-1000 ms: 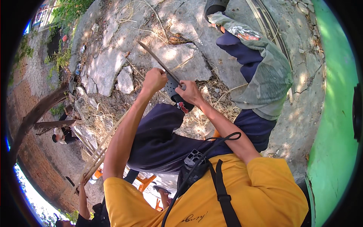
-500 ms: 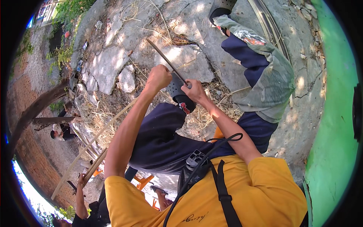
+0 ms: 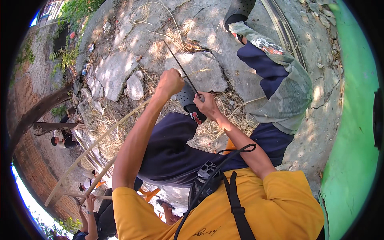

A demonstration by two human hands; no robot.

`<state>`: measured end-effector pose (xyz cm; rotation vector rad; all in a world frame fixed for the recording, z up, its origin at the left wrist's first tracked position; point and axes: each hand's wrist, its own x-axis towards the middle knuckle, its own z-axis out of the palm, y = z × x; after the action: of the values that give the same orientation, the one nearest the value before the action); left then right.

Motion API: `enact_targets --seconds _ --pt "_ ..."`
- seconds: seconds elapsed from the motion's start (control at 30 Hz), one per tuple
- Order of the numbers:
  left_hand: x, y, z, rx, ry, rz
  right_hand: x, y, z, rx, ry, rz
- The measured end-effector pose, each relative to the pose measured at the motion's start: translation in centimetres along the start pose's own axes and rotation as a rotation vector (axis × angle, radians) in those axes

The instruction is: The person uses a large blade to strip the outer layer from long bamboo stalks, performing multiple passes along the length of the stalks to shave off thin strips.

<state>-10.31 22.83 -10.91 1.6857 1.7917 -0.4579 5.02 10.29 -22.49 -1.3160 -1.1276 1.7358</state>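
Observation:
My left hand [image 3: 171, 83] is closed in a fist around a long pale strip [image 3: 96, 142], which looks like split bamboo. The strip runs back beneath my left forearm toward the lower left. In my right hand [image 3: 207, 105] is the near end of a long, narrow, dark blade [image 3: 180, 66], likely a knife; my fingers cover its grip. The blade slants up and to the left, just right of my left fist, and its tip points away from me. Whether blade and strip touch, I cannot tell. Below both hands is my dark clog [image 3: 185, 95].
A grey cloth [image 3: 276, 110] covers my right knee. Long strips [image 3: 286, 30] lie beyond it, near a green wall [image 3: 352, 120]. Broken concrete slabs [image 3: 198, 70] and pale shavings [image 3: 216, 130] cover the ground. At lower left, another person's hand [image 3: 91, 202] holds a pole beside mine.
The blade has turned and looks thinner now. My right hand has moved slightly down, widening the space between my hands. At lower left, the other person's arms and pole have shifted.

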Motion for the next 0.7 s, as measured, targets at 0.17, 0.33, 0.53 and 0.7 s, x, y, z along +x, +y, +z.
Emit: enact_targets --seconds 0.17,0.33,0.53,0.7 --pt "-0.4 0.1 0.5 0.052 0.072 0.026 0.1 -0.9 0.2 0.034 -0.040 0.103" --pt "-0.9 0.4 0.9 0.053 0.064 0.016 2.0 0.2 -1.3 -0.059 0.027 0.168" --pt "-1.7 1.8 0.3 0.166 0.099 0.012 2.0 -2.1 -1.7 -0.107 -0.105 0.165" --pt "-2.0 2.6 0.8 0.253 0.117 0.067 2.9 -0.4 -2.4 -0.209 0.021 0.169"
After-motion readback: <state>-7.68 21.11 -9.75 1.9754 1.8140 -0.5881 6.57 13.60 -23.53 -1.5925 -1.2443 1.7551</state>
